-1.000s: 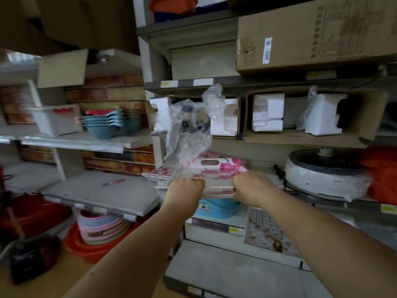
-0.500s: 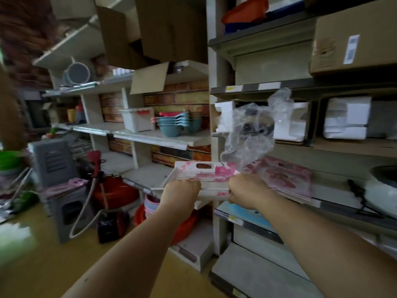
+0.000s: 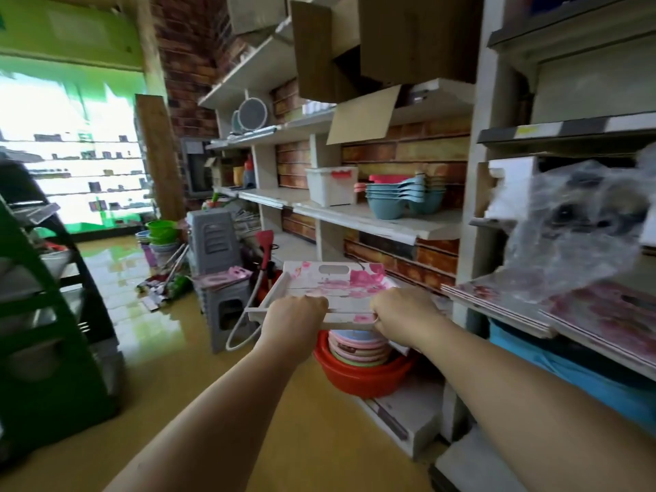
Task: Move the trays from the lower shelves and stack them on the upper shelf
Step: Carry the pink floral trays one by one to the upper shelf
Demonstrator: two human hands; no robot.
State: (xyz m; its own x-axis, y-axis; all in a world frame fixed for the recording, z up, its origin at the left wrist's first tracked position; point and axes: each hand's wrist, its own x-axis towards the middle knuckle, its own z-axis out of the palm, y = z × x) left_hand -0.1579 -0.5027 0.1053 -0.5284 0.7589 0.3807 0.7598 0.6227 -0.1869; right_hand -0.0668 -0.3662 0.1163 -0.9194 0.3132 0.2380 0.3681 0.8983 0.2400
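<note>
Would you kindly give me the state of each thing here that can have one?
Tray: off the shelf, held level by both hands.
Left hand: grips the tray's near edge.
Right hand: grips the tray's near edge.
Cardboard flap: hanging open.
Blue bowls: stacked on a shelf.

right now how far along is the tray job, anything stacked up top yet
Nothing shows as stacked up top yet. In hand: the left hand and right hand each grip the near edge of a pink-flowered tray, held level in the aisle, clear of the shelving. Left: more flowered trays lie on the shelf at right, part under a plastic bag. Which shelf is the target isn't clear.
</note>
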